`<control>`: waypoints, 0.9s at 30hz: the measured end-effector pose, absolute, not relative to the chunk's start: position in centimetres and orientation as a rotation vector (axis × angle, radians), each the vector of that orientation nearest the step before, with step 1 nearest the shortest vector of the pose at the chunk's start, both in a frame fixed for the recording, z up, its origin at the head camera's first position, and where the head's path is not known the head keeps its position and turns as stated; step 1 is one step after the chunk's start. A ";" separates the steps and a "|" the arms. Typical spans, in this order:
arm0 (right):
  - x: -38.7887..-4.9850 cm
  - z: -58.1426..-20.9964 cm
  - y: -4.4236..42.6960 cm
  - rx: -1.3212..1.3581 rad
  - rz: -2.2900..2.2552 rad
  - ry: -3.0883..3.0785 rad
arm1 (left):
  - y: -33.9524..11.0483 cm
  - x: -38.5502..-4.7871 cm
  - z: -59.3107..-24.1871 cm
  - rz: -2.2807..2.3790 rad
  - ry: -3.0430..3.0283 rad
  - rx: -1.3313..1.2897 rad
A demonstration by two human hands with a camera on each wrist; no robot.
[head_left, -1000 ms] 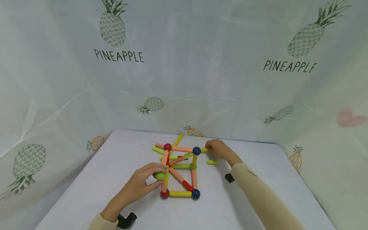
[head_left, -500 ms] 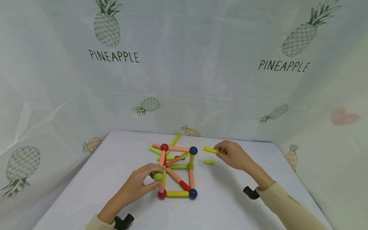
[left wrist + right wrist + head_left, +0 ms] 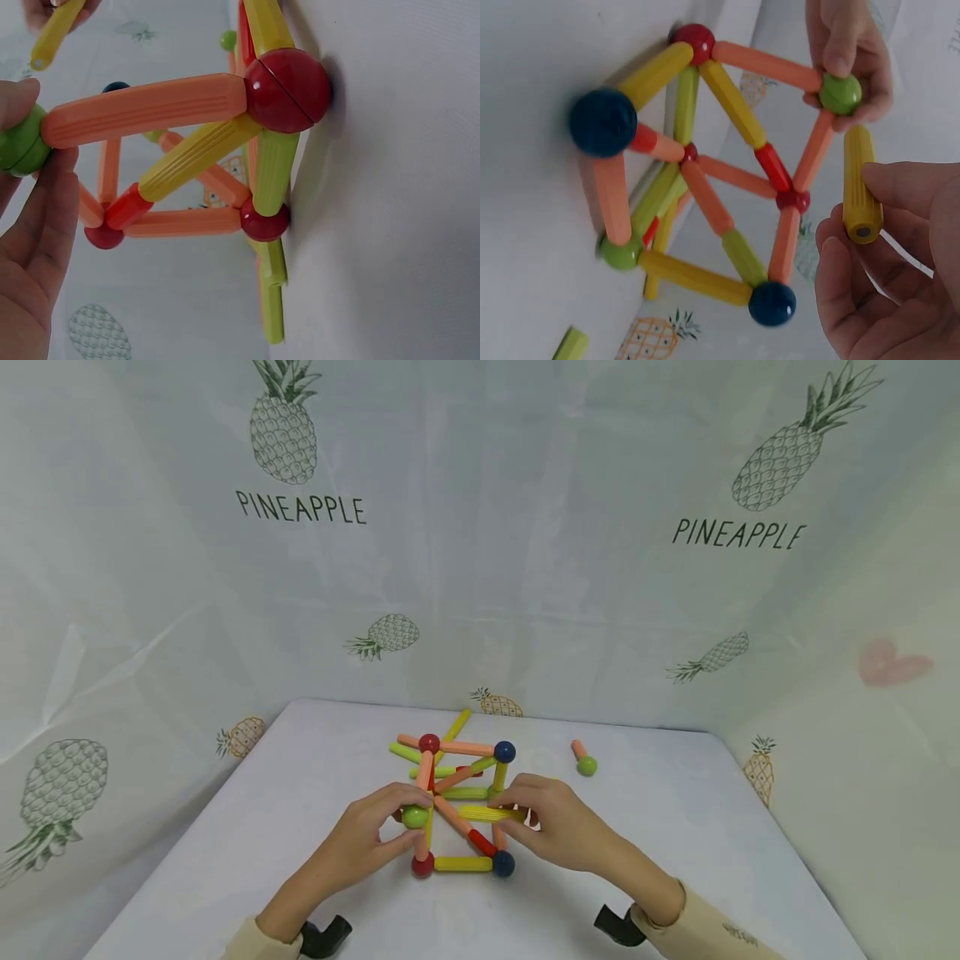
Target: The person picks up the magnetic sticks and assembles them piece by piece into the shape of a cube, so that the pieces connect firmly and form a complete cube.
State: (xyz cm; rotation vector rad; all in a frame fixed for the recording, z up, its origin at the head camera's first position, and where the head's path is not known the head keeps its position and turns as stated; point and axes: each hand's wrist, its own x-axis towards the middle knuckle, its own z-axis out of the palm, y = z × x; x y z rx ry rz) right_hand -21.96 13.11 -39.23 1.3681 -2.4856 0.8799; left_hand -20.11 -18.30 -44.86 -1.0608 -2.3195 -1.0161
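Observation:
The left hand [image 3: 375, 831] grips a green ball [image 3: 415, 817] at a raised corner of a frame built of rods and balls; in the left wrist view an orange rod [image 3: 150, 109] joins that ball to a red ball [image 3: 289, 90] on the table. Between thumb and fingers, the right hand [image 3: 566, 827] pinches a yellow rod [image 3: 480, 813] over the frame's right part. The right wrist view has this yellow rod [image 3: 861, 180] close to the green ball [image 3: 841, 93], a small gap between them. Blue balls [image 3: 504, 864] form the frame's right corners.
A green ball [image 3: 587, 766] with a short orange rod stands on the white table [image 3: 660, 810] at right. Yellow and green rods [image 3: 462, 723] extend behind the frame. A printed pineapple curtain [image 3: 525, 568] hangs behind the table.
The right hand has brought the yellow rod leftward and nearer, over the frame. The ball and rod at right now show where that hand had been. The left hand keeps its hold.

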 end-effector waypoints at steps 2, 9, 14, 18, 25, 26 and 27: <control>-21.9 -39.5 12.3 1.382 0.880 -2.475 | -18.2 -20.1 -44.9 -1.026 -2.331 -1.061; -22.0 -40.1 10.5 1.324 0.893 -2.531 | -17.8 -20.1 -44.7 -1.045 -2.359 -1.033; -21.9 -40.4 9.9 1.316 0.924 -2.517 | -17.2 -19.9 -44.3 -1.019 -2.360 -0.994; -21.8 -40.6 9.8 1.302 0.936 -2.496 | -16.6 -19.7 -44.0 -0.974 -2.395 -0.906; -22.3 -40.7 11.0 1.349 0.970 -2.498 | -15.7 -19.4 -44.2 -0.955 -2.443 -0.779; -22.6 -40.6 11.7 1.353 0.975 -2.497 | -15.7 -19.3 -44.3 -0.959 -2.446 -0.768; -23.0 -40.5 12.6 1.347 0.976 -2.495 | -15.6 -19.3 -44.3 -0.963 -2.447 -0.759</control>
